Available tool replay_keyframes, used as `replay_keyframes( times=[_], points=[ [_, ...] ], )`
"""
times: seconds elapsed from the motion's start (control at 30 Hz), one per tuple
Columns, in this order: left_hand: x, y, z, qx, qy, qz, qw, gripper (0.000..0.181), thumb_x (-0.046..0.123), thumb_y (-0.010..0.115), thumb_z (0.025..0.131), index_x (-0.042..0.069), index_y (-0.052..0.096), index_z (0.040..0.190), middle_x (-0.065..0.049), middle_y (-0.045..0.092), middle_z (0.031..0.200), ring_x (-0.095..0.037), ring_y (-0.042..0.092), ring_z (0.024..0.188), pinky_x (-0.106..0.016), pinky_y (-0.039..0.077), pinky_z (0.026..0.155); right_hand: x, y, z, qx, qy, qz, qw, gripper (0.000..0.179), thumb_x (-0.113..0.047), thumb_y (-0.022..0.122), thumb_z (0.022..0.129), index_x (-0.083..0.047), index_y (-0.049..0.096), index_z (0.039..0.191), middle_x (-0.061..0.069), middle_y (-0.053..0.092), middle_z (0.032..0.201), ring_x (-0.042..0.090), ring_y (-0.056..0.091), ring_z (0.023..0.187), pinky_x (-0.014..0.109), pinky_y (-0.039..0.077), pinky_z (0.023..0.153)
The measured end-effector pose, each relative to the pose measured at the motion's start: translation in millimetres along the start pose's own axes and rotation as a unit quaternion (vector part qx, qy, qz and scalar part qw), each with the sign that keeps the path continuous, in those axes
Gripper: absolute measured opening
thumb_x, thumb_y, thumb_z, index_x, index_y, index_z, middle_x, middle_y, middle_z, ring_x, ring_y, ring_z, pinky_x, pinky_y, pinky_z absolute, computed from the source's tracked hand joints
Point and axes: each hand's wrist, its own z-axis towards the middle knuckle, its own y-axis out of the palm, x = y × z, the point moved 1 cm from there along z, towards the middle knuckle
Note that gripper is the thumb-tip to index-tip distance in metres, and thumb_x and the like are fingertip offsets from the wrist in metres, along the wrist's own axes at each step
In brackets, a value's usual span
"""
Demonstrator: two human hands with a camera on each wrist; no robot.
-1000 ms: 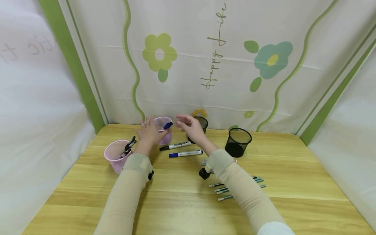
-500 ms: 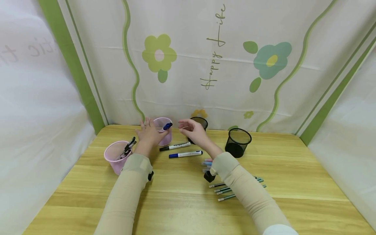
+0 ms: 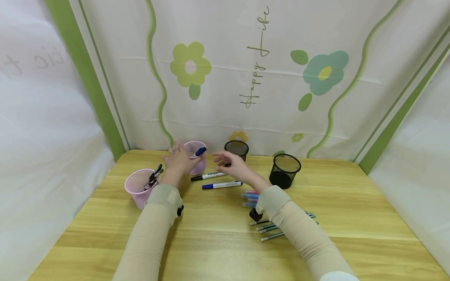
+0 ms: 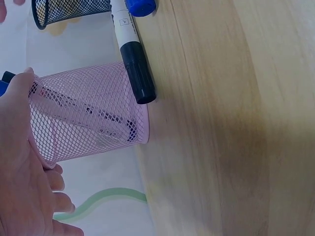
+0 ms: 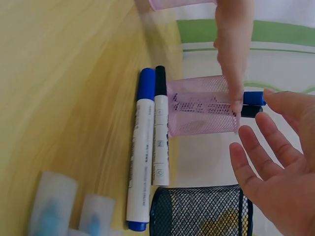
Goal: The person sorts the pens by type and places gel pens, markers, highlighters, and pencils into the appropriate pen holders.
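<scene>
My left hand (image 3: 178, 163) holds a pink mesh pen cup (image 3: 199, 166) at the back, thumb across its rim and the other fingers spread along its left side. Inside that cup, a blue-capped marker (image 5: 253, 98) and a black-capped marker (image 5: 252, 111) stick out past the rim. My right hand (image 3: 237, 168) hovers to the right of the cup with fingers loosely bent and nothing in them. Below it on the table lie a white marker with a black cap (image 4: 138, 73) and a white marker with a blue cap (image 3: 222, 185).
A second pink cup (image 3: 138, 198) with several pens stands at the left. Two black mesh cups stand at the back: one behind my right hand (image 4: 74, 9), another farther right (image 3: 285, 171). Pastel highlighters (image 3: 249, 196) and several green and black pencils (image 3: 272, 236) lie under my right forearm.
My right hand has drawn back toward me and a little right, lowering toward the two markers on the table. My left hand stays on the pink cup.
</scene>
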Motion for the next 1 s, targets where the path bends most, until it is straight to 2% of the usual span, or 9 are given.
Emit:
replay_keyframes(
  times=[0.23,0.57,0.77,1.0],
  points=[
    [-1.3,1.9,0.2,0.002,-0.001,0.001,1.0,0.12,0.078,0.049,0.092,-0.009,0.004,0.16,-0.028,-0.001,0.168,-0.05,-0.008,0.152,-0.076,0.005,0.114,6,2,-4.0,-0.015,-0.004,-0.043,0.9989,0.046,-0.004,0.068,0.099,-0.008,0.057,0.144,0.015,0.065,0.129,0.028,0.063,0.117,0.041,0.054,0.097],
    [-1.0,1.5,-0.9,-0.005,0.001,-0.001,1.0,0.119,0.077,0.049,0.093,-0.01,0.003,0.16,-0.028,-0.002,0.167,-0.051,-0.008,0.151,-0.075,0.005,0.114,18,3,-6.2,-0.065,-0.029,-0.095,0.9929,0.045,-0.001,0.066,0.099,-0.004,0.057,0.143,0.017,0.066,0.128,0.033,0.063,0.118,0.043,0.053,0.098],
    [-2.1,2.5,1.7,-0.001,0.003,-0.004,1.0,0.118,0.076,0.051,0.093,-0.009,0.004,0.16,-0.028,-0.001,0.168,-0.051,-0.006,0.152,-0.075,0.005,0.114,23,3,-8.5,-0.102,-0.014,-0.119,0.9876,0.051,-0.001,0.065,0.099,-0.006,0.053,0.148,0.017,0.063,0.136,0.036,0.059,0.127,0.054,0.046,0.106],
    [-2.3,1.7,0.9,-0.001,0.001,0.0,1.0,0.117,0.075,0.051,0.093,-0.009,0.004,0.16,-0.028,0.0,0.168,-0.051,-0.006,0.152,-0.076,0.006,0.113,27,4,-11.4,-0.141,0.001,-0.157,0.9775,0.059,0.002,0.064,0.099,-0.01,0.049,0.154,0.014,0.058,0.145,0.034,0.054,0.133,0.051,0.045,0.108]
  ],
)
